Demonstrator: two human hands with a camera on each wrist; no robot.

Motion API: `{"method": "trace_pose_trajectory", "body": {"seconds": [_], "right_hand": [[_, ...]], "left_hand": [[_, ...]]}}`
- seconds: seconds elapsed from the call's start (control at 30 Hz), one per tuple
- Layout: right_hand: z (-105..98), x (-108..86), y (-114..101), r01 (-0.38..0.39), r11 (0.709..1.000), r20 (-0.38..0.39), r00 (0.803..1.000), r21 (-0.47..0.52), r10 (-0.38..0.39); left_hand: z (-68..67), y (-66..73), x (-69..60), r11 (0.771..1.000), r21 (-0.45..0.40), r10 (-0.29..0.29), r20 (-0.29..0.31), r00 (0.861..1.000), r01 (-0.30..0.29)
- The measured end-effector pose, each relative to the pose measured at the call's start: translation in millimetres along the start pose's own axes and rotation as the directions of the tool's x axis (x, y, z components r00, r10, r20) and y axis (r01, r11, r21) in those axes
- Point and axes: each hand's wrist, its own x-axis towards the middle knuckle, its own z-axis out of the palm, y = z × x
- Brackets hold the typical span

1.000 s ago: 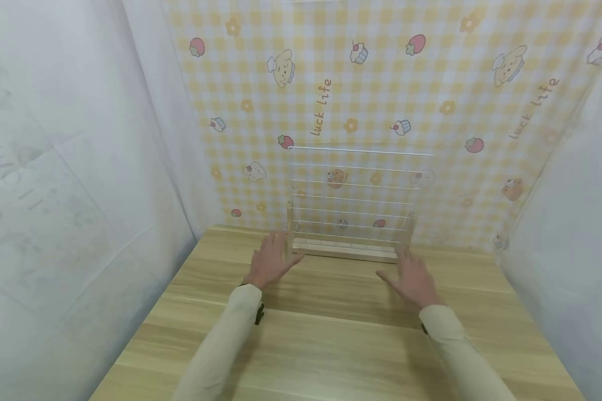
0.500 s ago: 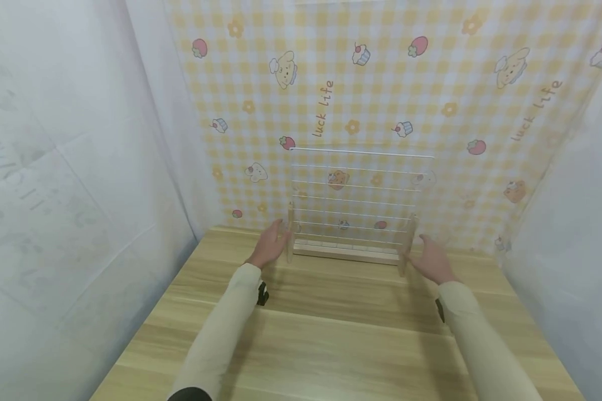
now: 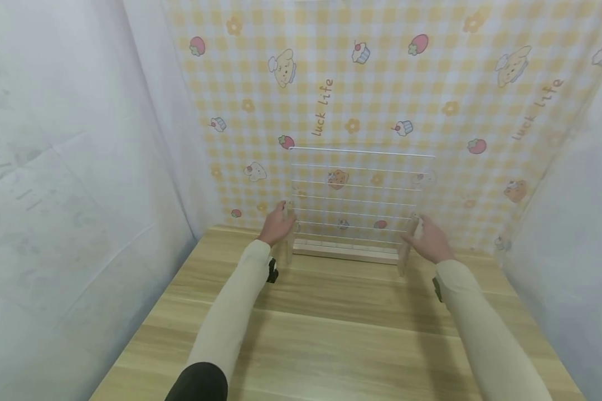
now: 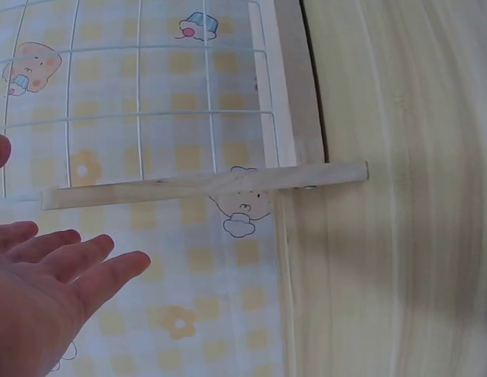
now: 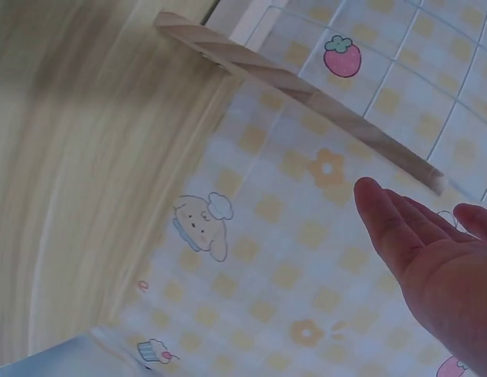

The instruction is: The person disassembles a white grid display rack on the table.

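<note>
A white wire grid rack with a wooden base (image 3: 346,255) stands upright at the back of the table. My left hand (image 3: 276,224) is at the upper part of its left wooden side post (image 3: 289,248). In the left wrist view, the fingers are extended beside the post (image 4: 188,187), with the thumb tip on its other side. My right hand (image 3: 432,240) is at the right side post (image 3: 405,257), near its top. The right wrist view shows straight fingers just off the end of that post (image 5: 306,98). Whether either hand touches the wood cannot be told.
A yellow checked sheet (image 3: 376,100) with cartoon prints hangs right behind the rack. White sheets (image 3: 80,167) wall in both sides. Wood-grain tabletop (image 3: 321,345) stretches in front of the rack, under the forearms.
Both hands have moved forward and up to the posts' upper parts. The right hand first shifted outward, from before the right post to its outer side. The rack stays in place.
</note>
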Motion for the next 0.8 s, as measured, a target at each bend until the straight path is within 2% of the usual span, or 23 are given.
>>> {"method": "trace_pose_trajectory", "body": {"seconds": [0.13, 0.33, 0.63, 0.8], "right_hand": [[-1, 4.8, -7, 0.01, 1.0, 0.002, 1.0, 0.006, -0.01], [1, 3.9, -11, 0.014, 1.0, 0.005, 1.0, 0.025, -0.014], [7, 3.1, -12, -0.009, 0.997, 0.017, 1.0, 0.071, 0.008], [10, 2.0, -11, -0.007, 0.999, -0.003, 1.0, 0.051, 0.007]], "left_hand": [[1.3, 5.4, 8.1, 0.999, -0.014, -0.036, 0.023, 0.999, 0.036], [4.4, 10.4, 8.0, 0.997, -0.048, -0.054, 0.062, 0.997, 0.057], [7.1, 9.5, 5.1, 0.999, -0.018, -0.044, 0.005, 0.999, 0.044], [2.9, 8.2, -3.4, 0.998, -0.058, -0.033, -0.027, 0.999, 0.031]]}}
